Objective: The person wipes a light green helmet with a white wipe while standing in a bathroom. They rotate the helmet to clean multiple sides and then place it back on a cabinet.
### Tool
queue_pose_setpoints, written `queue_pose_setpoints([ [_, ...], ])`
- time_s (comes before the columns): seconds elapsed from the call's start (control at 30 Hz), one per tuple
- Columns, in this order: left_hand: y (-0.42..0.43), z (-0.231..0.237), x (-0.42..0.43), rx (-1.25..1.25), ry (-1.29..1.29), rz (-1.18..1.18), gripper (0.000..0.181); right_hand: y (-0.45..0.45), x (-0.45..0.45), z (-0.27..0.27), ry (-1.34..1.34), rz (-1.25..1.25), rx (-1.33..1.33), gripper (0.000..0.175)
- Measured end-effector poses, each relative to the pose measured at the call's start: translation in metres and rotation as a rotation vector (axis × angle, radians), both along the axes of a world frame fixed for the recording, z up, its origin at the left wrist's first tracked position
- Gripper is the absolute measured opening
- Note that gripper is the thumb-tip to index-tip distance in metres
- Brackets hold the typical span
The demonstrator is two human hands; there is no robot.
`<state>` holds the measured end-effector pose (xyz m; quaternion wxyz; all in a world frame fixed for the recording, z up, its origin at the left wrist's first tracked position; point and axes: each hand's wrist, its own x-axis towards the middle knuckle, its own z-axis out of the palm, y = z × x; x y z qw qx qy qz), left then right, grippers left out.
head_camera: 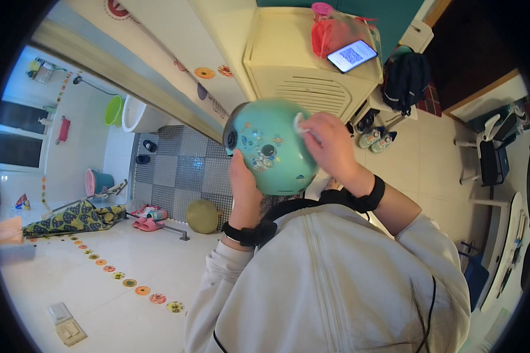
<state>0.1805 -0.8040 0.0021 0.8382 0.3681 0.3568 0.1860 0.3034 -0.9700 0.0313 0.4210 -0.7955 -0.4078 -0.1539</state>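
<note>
A glossy turquoise helmet with astronaut stickers is held up in front of my body. My left hand grips its lower left edge, the thumb up near the round black pivot at its dark rim. My right hand pinches a small crumpled white tissue or cloth against the upper right of the shell. Black bands circle both wrists. The far side of the helmet and the fingers under it are hidden.
Beyond the helmet stands a cream cabinet with a lit smartphone and a red plastic bag on top. Shoes and a dark backpack are at the right. At the left, a doorway frame borders a bathroom with a grey floor mat and a round stool.
</note>
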Motion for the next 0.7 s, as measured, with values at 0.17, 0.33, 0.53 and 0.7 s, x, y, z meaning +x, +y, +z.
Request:
queue_pose_setpoints([
  [0.17,0.009,-0.008,-0.008,0.039,0.005,0.008,0.045,-0.004,-0.015,0.000,-0.020,0.227,-0.004,0.018],
  [0.33,0.012,-0.013,-0.018,0.063,-0.056,-0.048,0.047,-0.004,0.005,0.006,0.207,-0.031,0.048,0.017],
  [0.53,0.009,-0.014,-0.021,0.202,-0.065,-0.016,0.047,-0.002,-0.008,0.013,0.046,0.194,0.071,0.013],
  [0.7,0.015,-0.017,-0.025,0.389,0.007,-0.084,0.048,0.000,0.023,0.002,0.239,-0.046,-0.027,0.013],
])
